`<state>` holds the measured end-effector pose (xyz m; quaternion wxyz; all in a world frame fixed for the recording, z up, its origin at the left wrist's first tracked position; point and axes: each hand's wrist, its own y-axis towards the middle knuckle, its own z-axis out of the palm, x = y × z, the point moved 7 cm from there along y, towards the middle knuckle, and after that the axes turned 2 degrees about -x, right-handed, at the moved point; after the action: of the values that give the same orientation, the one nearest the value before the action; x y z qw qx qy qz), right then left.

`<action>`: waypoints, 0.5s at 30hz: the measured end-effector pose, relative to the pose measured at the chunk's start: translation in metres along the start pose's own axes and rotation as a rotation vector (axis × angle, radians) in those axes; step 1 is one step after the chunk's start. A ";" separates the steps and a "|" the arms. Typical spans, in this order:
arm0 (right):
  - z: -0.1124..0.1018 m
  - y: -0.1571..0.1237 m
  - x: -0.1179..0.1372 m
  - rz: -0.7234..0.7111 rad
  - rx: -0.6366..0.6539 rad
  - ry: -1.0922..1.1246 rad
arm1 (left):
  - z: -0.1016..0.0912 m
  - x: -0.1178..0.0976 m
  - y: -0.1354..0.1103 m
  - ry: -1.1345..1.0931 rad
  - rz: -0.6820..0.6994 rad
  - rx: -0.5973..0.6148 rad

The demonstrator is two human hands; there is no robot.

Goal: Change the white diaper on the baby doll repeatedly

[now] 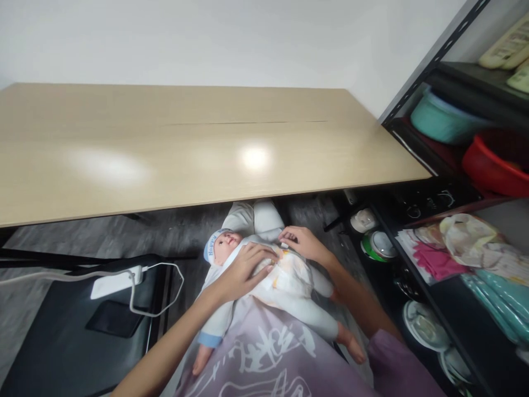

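Observation:
A baby doll (pixel 285 286) in a white suit and a blue-trimmed cap lies on my lap, on my pale purple printed clothing (pixel 268 353). My left hand (pixel 248 267) rests flat on the doll's chest with the fingers stretched out. At the doll's upper chest, my right hand (pixel 301 242) has its fingers curled and pinched on a small bit of the white suit. The doll's head (pixel 225 242) points toward the table, and one bare foot (pixel 353 347) sticks out to the right.
A long light wooden table (pixel 185 149) spans the view ahead. On the right stands a black shelf (pixel 417 275) with basins, bowls, plates and folded cloths. At the left, a dark seat (pixel 61 331) carries a white charger with its cable.

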<state>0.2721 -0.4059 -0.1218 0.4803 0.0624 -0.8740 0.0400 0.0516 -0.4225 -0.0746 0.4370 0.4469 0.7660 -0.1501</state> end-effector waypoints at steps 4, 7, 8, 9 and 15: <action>-0.008 0.003 0.015 -0.078 -0.030 -0.057 | -0.003 -0.003 0.000 -0.046 0.012 -0.027; 0.009 -0.003 0.051 -0.254 0.178 -0.020 | -0.005 -0.007 0.002 -0.098 0.036 -0.061; 0.016 -0.006 0.063 -0.301 0.248 -0.028 | -0.006 -0.009 0.002 -0.118 0.042 -0.072; 0.022 -0.008 0.072 -0.336 0.299 -0.047 | -0.007 -0.011 0.002 -0.138 0.045 -0.079; 0.000 -0.034 0.083 -0.263 0.332 -0.165 | -0.013 -0.023 -0.039 -0.227 -0.020 0.044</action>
<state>0.2330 -0.4449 -0.0510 0.3914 0.2571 -0.8761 0.1149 0.0179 -0.4491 -0.0551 0.5095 0.4288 0.7126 -0.2208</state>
